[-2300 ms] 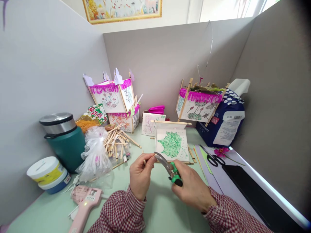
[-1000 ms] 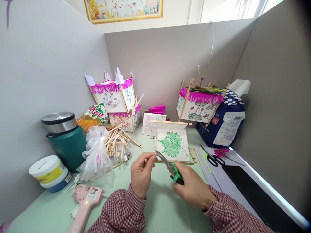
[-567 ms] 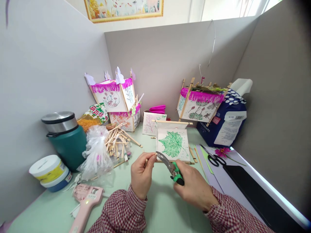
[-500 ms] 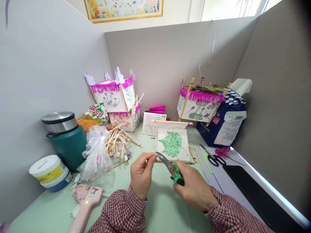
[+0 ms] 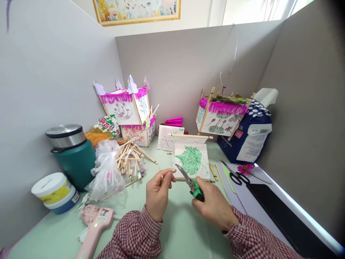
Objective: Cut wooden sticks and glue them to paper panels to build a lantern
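Observation:
My left hand (image 5: 158, 190) pinches a short thin wooden stick (image 5: 172, 171) near the middle of the table. In my right hand (image 5: 214, 203) are green-handled pruning shears (image 5: 197, 190), their metal blades pointing up and left. A small gap separates the blade tip from the stick. Just beyond both hands lies a white panel (image 5: 201, 169) with a green maple leaf print and wooden sticks along its top and bottom edges. Part of the stick is hidden by my left fingers.
A pink glue gun (image 5: 94, 230), plastic bag (image 5: 106, 176), green thermos (image 5: 77, 162) and pile of sticks (image 5: 132, 154) stand left. Black scissors (image 5: 237, 177), a pink flower (image 5: 245, 169) and a dark flat object (image 5: 280, 212) lie right. Fringed lanterns (image 5: 124, 108) stand behind.
The shears have come away from the stick's end, leaving a gap. My left hand has turned slightly, with the stick still pinched.

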The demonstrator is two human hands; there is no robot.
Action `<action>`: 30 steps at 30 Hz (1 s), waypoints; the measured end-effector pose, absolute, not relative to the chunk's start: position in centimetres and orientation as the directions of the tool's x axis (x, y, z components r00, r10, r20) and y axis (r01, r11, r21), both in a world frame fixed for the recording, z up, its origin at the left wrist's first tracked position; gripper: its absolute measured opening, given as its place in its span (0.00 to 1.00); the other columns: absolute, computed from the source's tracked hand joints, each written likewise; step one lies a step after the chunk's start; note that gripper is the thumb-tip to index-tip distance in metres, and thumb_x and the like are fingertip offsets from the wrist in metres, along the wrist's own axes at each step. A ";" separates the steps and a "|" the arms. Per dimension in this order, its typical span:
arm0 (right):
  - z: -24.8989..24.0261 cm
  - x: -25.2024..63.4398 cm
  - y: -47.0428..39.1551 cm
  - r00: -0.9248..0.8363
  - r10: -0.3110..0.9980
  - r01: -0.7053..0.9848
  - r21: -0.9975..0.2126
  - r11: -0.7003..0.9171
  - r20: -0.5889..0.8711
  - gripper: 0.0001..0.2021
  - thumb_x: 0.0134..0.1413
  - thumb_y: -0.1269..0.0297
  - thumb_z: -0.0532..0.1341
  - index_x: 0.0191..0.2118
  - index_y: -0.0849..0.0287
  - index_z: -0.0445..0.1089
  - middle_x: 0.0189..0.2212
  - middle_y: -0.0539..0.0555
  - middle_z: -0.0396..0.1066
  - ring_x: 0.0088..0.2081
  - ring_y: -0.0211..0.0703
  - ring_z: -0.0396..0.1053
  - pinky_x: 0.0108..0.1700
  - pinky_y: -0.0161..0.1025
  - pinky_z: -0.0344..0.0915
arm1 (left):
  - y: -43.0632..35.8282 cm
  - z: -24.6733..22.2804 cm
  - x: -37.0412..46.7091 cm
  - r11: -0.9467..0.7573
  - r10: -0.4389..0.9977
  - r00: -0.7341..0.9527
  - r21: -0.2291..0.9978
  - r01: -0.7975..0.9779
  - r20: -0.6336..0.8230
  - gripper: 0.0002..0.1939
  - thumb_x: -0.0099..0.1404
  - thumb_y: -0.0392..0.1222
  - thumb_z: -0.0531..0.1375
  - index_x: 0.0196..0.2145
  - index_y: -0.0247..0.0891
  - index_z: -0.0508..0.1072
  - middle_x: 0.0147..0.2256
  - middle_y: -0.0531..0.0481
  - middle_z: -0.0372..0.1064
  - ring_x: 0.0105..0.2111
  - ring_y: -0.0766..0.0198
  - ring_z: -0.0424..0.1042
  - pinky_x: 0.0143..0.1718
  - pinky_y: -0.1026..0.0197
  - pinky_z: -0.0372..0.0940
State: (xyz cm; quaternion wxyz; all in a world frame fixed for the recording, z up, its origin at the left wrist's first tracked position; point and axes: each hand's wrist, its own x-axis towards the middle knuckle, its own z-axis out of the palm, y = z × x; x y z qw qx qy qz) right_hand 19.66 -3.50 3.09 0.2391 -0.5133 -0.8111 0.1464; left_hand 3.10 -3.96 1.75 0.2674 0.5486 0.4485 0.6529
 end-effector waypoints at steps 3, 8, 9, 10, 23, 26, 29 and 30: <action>3.2 19.7 -3.7 -0.372 0.893 0.755 -0.477 0.450 0.254 0.11 0.36 0.72 0.53 0.26 0.56 0.47 0.21 0.47 0.58 0.24 0.37 0.55 0.26 0.35 0.46 | -4.0 1.8 3.1 -0.414 0.857 -0.276 0.900 0.135 0.436 0.13 0.63 0.45 0.54 0.36 0.35 0.73 0.24 0.52 0.67 0.22 0.70 0.58 0.24 0.67 0.57; 3.4 19.7 -3.9 -0.395 0.883 0.751 -0.465 0.469 0.254 0.11 0.35 0.72 0.53 0.26 0.56 0.48 0.22 0.48 0.59 0.25 0.38 0.56 0.27 0.35 0.47 | -4.0 2.0 3.0 -0.416 0.847 -0.278 0.890 0.187 0.454 0.11 0.61 0.45 0.55 0.34 0.35 0.73 0.23 0.53 0.66 0.23 0.70 0.61 0.25 0.67 0.58; 3.4 19.6 -3.9 -0.397 0.883 0.752 -0.463 0.469 0.250 0.10 0.35 0.72 0.53 0.26 0.56 0.48 0.22 0.47 0.59 0.25 0.38 0.56 0.27 0.35 0.47 | -4.0 2.1 3.0 -0.419 0.845 -0.274 0.887 0.193 0.459 0.11 0.61 0.44 0.56 0.34 0.35 0.73 0.23 0.52 0.66 0.24 0.69 0.62 0.26 0.67 0.59; 3.4 19.6 -3.9 -0.398 0.883 0.753 -0.462 0.469 0.248 0.10 0.35 0.72 0.53 0.26 0.56 0.48 0.22 0.48 0.59 0.25 0.38 0.56 0.27 0.35 0.47 | -4.0 2.1 3.0 -0.426 0.842 -0.272 0.884 0.194 0.466 0.11 0.61 0.44 0.56 0.34 0.35 0.73 0.24 0.52 0.67 0.25 0.68 0.63 0.27 0.67 0.59; 3.1 20.1 -4.2 -0.434 0.871 0.732 -0.475 0.489 0.228 0.11 0.35 0.74 0.54 0.27 0.56 0.50 0.23 0.48 0.60 0.24 0.37 0.55 0.26 0.35 0.46 | -4.0 1.7 2.9 -0.485 0.799 -0.277 0.844 0.227 0.534 0.06 0.59 0.40 0.58 0.31 0.36 0.71 0.25 0.52 0.66 0.25 0.69 0.63 0.27 0.67 0.59; 3.0 20.0 -4.3 -0.436 0.872 0.726 -0.486 0.487 0.222 0.11 0.35 0.74 0.54 0.27 0.56 0.50 0.22 0.47 0.60 0.24 0.37 0.55 0.25 0.35 0.45 | -4.1 1.6 2.9 -0.498 0.781 -0.276 0.826 0.265 0.560 0.05 0.59 0.40 0.57 0.30 0.36 0.71 0.24 0.53 0.65 0.24 0.70 0.61 0.26 0.67 0.58; 2.7 19.7 -4.2 -0.425 0.876 0.737 -0.475 0.480 0.225 0.11 0.36 0.74 0.54 0.26 0.57 0.50 0.20 0.47 0.59 0.22 0.36 0.53 0.25 0.35 0.44 | -4.1 1.5 2.8 -0.501 0.776 -0.278 0.820 0.276 0.567 0.05 0.60 0.40 0.57 0.30 0.36 0.70 0.25 0.52 0.65 0.25 0.69 0.63 0.27 0.67 0.59; 2.6 19.5 -4.1 -0.416 0.880 0.747 -0.466 0.474 0.229 0.10 0.36 0.74 0.54 0.26 0.57 0.50 0.19 0.46 0.59 0.22 0.36 0.52 0.25 0.35 0.43 | -4.1 1.4 2.8 -0.500 0.777 -0.275 0.820 0.277 0.567 0.05 0.60 0.40 0.57 0.30 0.36 0.70 0.25 0.52 0.66 0.26 0.68 0.64 0.28 0.67 0.60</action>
